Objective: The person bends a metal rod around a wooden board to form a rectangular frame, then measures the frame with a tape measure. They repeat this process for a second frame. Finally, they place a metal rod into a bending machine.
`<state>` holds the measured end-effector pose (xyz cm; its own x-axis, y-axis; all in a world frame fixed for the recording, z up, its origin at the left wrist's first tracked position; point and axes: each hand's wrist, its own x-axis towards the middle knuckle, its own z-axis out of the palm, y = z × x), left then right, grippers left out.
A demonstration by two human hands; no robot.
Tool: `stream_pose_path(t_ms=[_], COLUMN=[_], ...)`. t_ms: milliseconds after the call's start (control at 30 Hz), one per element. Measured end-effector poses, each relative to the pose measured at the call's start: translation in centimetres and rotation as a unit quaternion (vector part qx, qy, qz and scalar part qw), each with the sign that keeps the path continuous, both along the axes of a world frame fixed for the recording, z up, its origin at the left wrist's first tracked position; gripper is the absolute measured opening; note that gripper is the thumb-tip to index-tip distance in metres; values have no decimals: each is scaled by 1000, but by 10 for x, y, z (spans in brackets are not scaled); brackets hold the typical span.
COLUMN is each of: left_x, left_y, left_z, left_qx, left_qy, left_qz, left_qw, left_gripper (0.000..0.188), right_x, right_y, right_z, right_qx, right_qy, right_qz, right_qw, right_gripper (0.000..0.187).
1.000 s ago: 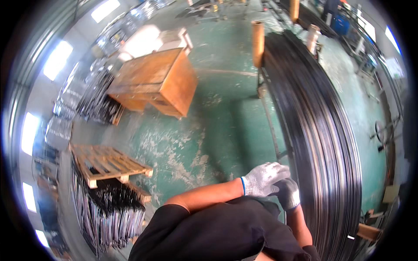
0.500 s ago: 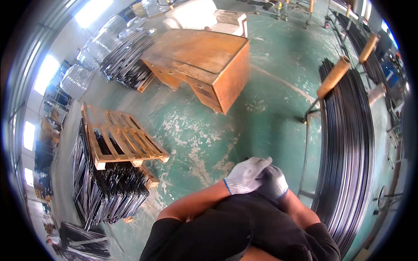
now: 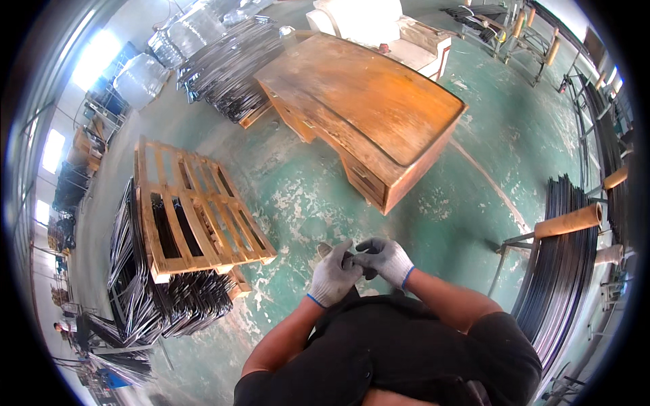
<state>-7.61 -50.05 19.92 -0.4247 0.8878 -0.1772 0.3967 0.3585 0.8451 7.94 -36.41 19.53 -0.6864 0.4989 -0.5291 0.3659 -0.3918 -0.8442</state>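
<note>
Both my hands are in whitish knit gloves with dark grey palms and blue cuff edges, held together in front of my body. My left hand has its fingers bent inward, toward the other hand. My right hand is curled, its fingertips meeting those of the left. Something dark shows between them, but whether it is glove fabric or a small object I cannot make out. Beyond the hands stands a worn brown wooden desk with drawers.
To the left, a wooden pallet rests on stacked black metal frames. A rack at the right bears long dark metal bars beside a cardboard tube. A pale sofa is behind the desk. Green, peeling floor lies between.
My hands were overlapped, the left covering the right; now they are side by side with fingertips meeting. The view has turned, so desk and rack appear further right and the desk larger.
</note>
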Motion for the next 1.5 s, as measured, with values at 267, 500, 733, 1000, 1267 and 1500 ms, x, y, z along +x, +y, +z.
stream_pose_path(t_ms=[267,500,733,1000,1267,1500], left_x=[-222,-390,-633,-827,-899,-979], left_y=[116,220,229,167,301,361], left_z=[-22,-6,-101,-65,-99,-125], left_qx=[-2,-83,-168,-258,-239,-299], left_qy=[-15,-15,-66,-182,-252,-298], left_qz=[-20,-106,40,110,92,44], left_qw=[1000,991,983,943,933,906], left_gripper=[80,69,30,20,20,34], right_x=[-216,-358,-429,-424,-736,-841], right_y=[116,215,479,768,592,602], right_z=[-37,-14,-52,0,-79,-119], right_qx=[-63,-34,183,252,182,144], right_qy=[30,-6,38,-79,-10,-20], right_qz=[17,-17,-383,-549,-407,-447], right_qw=[997,999,905,793,895,883], right_gripper=[36,29,27,43,32,34])
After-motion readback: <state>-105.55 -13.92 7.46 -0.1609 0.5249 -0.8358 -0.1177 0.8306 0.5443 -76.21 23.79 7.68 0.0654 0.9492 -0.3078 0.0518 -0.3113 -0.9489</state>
